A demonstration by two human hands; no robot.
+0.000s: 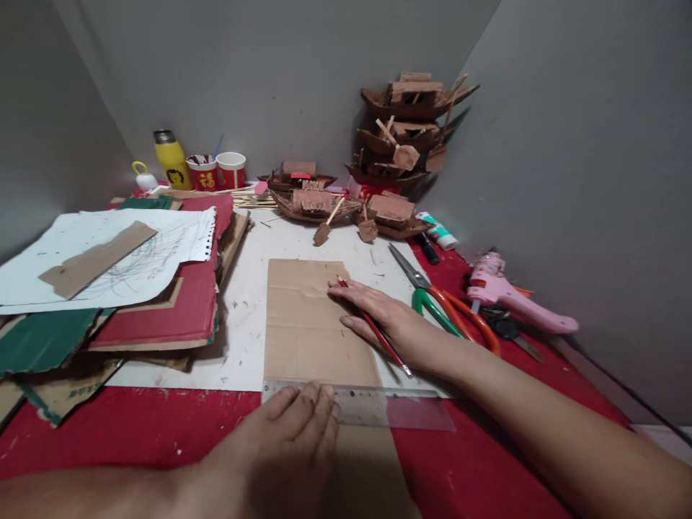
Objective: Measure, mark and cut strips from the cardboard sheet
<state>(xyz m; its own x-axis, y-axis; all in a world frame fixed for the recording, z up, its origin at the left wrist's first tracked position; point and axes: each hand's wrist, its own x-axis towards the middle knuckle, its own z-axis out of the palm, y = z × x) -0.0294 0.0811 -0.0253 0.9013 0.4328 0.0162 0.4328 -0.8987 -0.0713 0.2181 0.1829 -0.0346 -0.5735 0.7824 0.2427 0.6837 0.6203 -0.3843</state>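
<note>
A sheet of brown cardboard (pixel 303 317) lies on white paper over a red cloth, with small pencil marks along its right side. Across its lower part rests a clear ruler (pixel 367 411). My left hand (pixel 292 432) presses flat on the ruler's left end, fingers stretched out side by side. Over the cardboard's right edge, my right hand (pixel 383 317) grips a red and black pencil (pixel 373 328), its tip pointing away from me to the upper left. The cardboard's near end passes under the ruler and is partly hidden by my left hand.
Stacked cardboard and paper (pixel 156 310) fill the left side. Scissors (pixel 427 288) and a pink glue gun (pixel 502 292) lie at right. Brown model boats (pixel 313 202) stand along the back, others piled up (pixel 411 137). Paper cups (pixel 231 171) and a yellow bottle (pixel 170 158) stand back left.
</note>
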